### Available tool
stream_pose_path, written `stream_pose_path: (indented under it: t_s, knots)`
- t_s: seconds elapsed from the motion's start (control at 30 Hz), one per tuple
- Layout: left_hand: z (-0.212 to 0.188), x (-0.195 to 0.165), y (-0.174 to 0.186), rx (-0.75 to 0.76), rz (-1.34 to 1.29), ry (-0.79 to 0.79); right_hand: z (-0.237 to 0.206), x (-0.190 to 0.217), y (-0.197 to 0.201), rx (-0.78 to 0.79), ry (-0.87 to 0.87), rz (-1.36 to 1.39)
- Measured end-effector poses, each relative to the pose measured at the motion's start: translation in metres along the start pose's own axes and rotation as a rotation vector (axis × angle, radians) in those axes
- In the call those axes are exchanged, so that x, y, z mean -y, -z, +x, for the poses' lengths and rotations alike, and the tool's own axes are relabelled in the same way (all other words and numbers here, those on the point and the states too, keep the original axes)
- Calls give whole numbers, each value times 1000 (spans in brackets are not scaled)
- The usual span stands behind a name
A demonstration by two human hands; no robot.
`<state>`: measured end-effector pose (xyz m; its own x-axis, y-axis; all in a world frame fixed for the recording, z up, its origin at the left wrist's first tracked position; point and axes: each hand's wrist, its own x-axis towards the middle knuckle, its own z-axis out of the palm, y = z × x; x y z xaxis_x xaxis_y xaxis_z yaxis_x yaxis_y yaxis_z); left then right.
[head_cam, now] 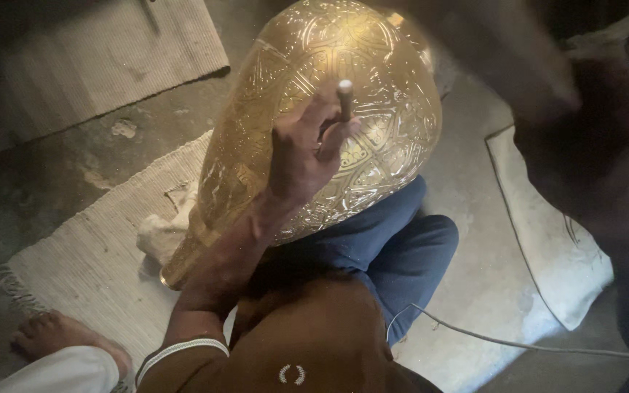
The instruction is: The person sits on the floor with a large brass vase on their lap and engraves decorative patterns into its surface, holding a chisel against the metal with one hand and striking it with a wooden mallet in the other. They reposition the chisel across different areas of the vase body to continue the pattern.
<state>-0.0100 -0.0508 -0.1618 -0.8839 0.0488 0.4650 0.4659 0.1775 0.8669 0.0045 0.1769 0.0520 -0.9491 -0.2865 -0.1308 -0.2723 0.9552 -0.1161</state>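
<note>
We see a dim scene, darkest at the upper left and along the right edge of the frame. Light glints off the brass vase, with a bright glare patch near its top. A large dark blur fills the upper right, wholly out of focus.

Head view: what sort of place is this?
Probably a floor-level metal craft workshop: a large engraved brass vase lies across the person's lap, the left hand holds a small punch, and woven mats cover a rough floor.

Right hand blurred, state unclear; punch tip hidden behind fingers.
</note>
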Motion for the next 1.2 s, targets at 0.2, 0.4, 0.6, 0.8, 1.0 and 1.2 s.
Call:
stream_pose_path:
  t_s: [0.2, 0.4, 0.6, 0.8, 1.0, 1.2]
  knots:
    - [-2, 9, -1, 37, -19, 24, 2, -20, -8, 187, 32, -302]
    - [-2, 4, -1, -7, -33, 24, 1, -14, -5, 111, 72, -237]
    - [-4, -5, 6, -26, -59, 31, 10, 11, 5, 84, 54, -213]
    - [-5, -1, 4, -10, -44, 50, 7, 12, 12, 255, -73, -310]
    - [-3, 10, -5, -65, -22, 6, 14, 8, 3, -9, 39, -93]
    - [-5, 9, -4, -21, -80, 65, 14, 11, 9, 81, 112, -292]
